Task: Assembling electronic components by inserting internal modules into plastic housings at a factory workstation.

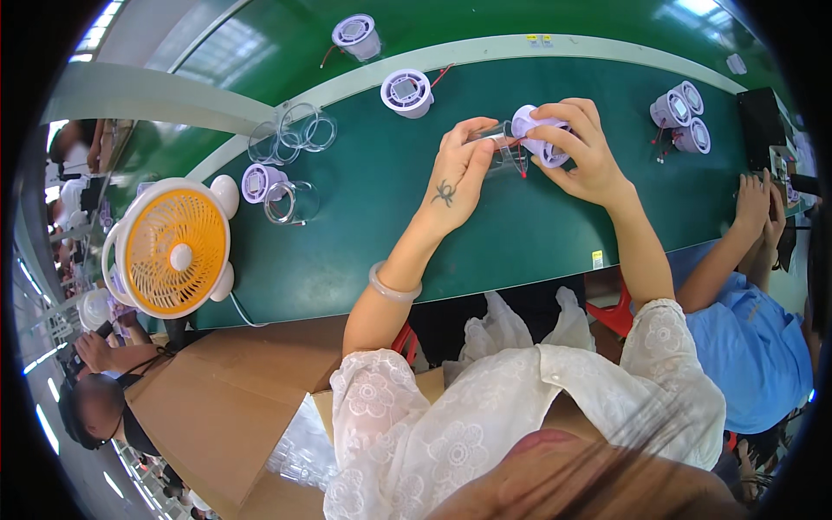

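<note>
Over the green bench, my left hand (458, 178) is closed around a short clear plastic cylinder (506, 159). My right hand (588, 156) grips a pale purple round housing (523, 120), its fingers curled over the top and side. Thin red wires (523, 170) dangle between the two parts, ending in a small connector. The cylinder and the housing are close together; whether they touch is hard to make out. Part of the cylinder is hidden by my left fingers. Another purple housing (406, 92) with a square plate inside sits on the bench beyond my left hand.
An orange and white fan (179, 247) stands at the left edge. Near it are clear cylinders (305, 130) and a purple housing (258, 184). Several more housings (672, 110) sit far right, before a black box (761, 130). A co-worker's hands (757, 206) are there. A cardboard box (234, 390) stands lower left.
</note>
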